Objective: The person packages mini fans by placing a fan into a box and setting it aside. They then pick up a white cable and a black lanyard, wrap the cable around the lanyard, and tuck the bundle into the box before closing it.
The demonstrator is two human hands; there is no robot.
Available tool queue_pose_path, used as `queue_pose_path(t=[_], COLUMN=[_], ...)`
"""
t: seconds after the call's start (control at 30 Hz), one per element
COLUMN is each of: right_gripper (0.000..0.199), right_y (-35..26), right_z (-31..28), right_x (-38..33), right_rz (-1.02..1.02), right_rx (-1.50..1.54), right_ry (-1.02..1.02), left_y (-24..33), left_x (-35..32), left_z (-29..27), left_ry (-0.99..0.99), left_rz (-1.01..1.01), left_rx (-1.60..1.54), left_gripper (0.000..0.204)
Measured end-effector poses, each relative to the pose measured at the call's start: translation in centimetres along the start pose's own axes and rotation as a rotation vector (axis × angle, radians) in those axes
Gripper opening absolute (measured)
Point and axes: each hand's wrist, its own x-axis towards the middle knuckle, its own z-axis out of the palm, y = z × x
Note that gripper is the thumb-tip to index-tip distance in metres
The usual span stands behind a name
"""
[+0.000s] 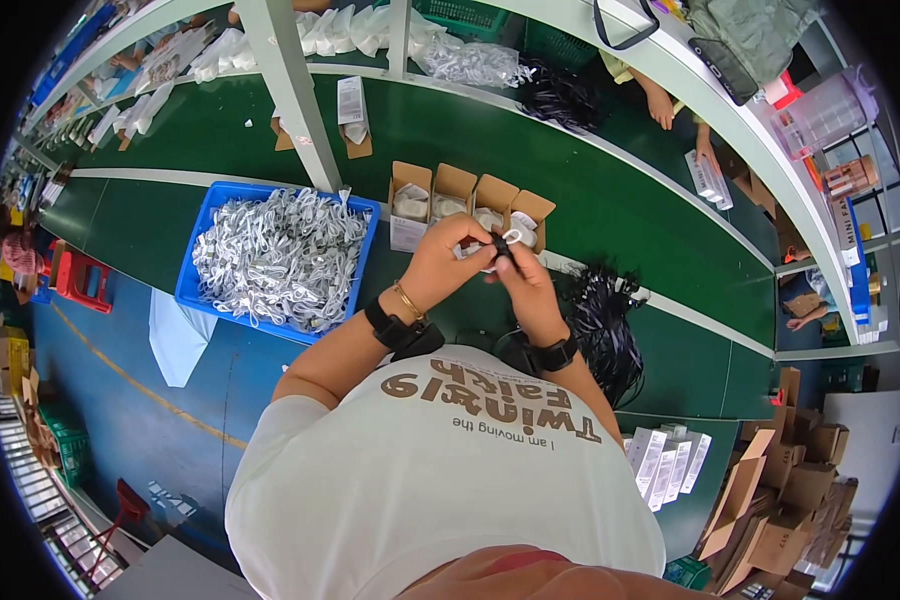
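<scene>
We hold a small coiled white cable (511,238) with a black tie between both hands above the green desk (590,200), just before the row of open cartons (470,200). The left hand (448,262) and right hand (526,282) are closed, fingertips pinching it. We judge it light, limp and springy; grip across the bundled coil, not loose ends.

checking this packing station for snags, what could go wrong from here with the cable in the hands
The white cable, pinched between left hand and right hand over the green belt, could slip and drop short of the four open cartons. The black ties piled by the right wrist might get knocked off.
</scene>
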Motion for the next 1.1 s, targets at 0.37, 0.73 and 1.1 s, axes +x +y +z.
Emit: queue_pose_path(t=[0.37,0.73,1.1], right_gripper=[0.039,0.026,0.021], right_y=[0.8,2.5,3.0], right_z=[-2.7,-8.5,-10.0], right_x=[2.0,1.1,-2.4], right_rz=[0.033,-0.352,-0.257], right_rx=[0.396,-1.537,-1.145], right_ry=[0.036,-0.136,-0.042], left_y=[-2.0,-7.2,-10.2], left_x=[-1.3,-1.9,-0.5], left_z=[2.7,5.4,7.7], left_ry=[0.054,-0.012,-0.078], left_rz=[0.540,0.164,0.070], left_rx=[0.877,0.621,0.472], left_gripper=[0.030,0.067,0.081])
